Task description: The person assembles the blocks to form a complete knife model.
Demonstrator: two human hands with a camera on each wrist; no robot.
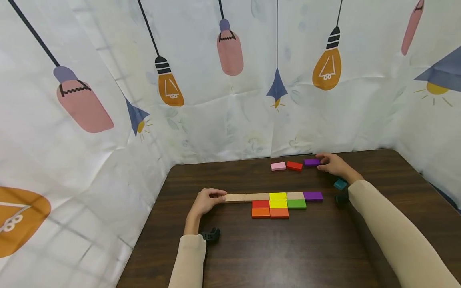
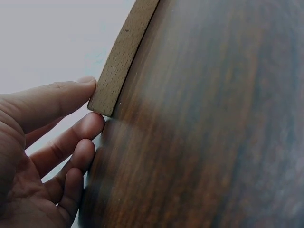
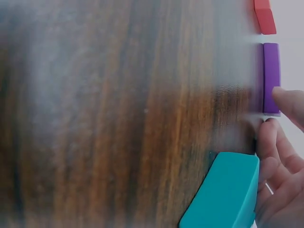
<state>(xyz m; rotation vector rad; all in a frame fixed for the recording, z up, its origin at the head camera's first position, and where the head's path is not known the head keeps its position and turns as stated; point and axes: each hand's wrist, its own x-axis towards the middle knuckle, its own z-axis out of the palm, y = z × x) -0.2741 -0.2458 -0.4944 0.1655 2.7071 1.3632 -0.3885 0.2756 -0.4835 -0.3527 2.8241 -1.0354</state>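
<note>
Your right forearm hides part of the teal block (image 1: 340,184); the wood block (image 2: 124,50) runs off-frame.

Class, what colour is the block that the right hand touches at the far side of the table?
Purple block; the head view shows it best.
</note>
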